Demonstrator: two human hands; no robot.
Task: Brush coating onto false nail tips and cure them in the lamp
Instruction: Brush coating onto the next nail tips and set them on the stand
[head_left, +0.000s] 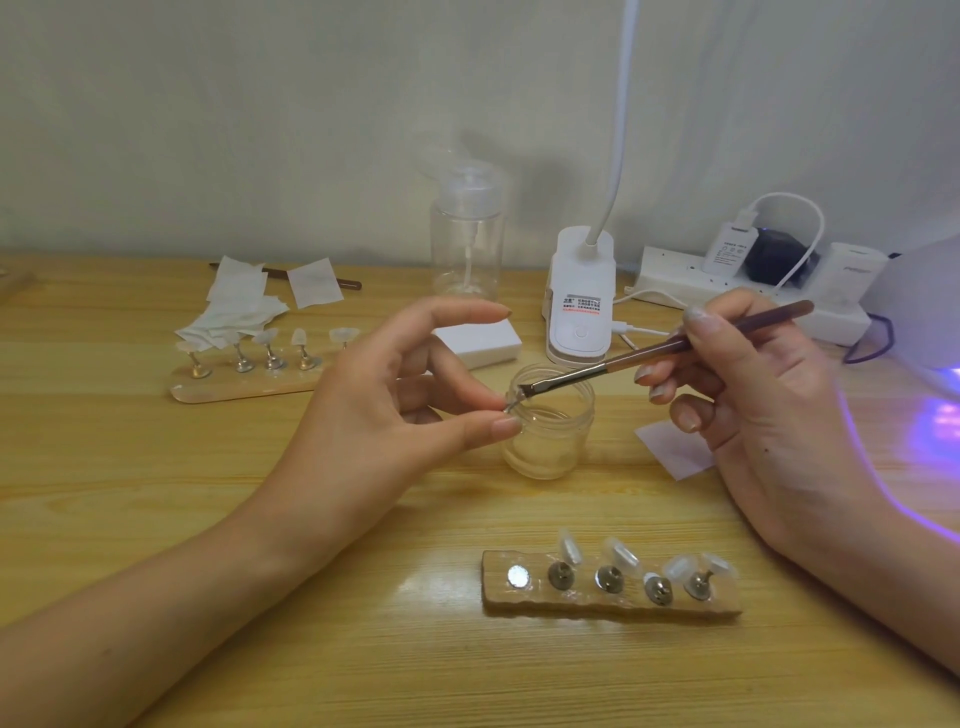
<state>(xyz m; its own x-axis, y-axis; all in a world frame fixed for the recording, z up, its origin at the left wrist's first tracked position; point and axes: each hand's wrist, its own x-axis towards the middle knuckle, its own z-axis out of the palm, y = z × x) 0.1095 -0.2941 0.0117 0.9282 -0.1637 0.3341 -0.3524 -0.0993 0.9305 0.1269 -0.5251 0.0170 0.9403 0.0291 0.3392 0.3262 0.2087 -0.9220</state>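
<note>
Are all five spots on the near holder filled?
No, the leftmost magnet on the holder is bare; the other four carry tips.

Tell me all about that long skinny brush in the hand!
The brush is thin and long, with a reddish-brown handle, a shiny metal neck and a tiny flat tip. The right hand holds it like a pencil, slanted down to the left. Its tip sits over the rim of the clear jar, against a small piece pinched by the left hand.

The brush (753, 322) was maroon, the table (156, 467) pale wood-grained; the lamp (919, 296) at three o'clock glowed violet.
</note>
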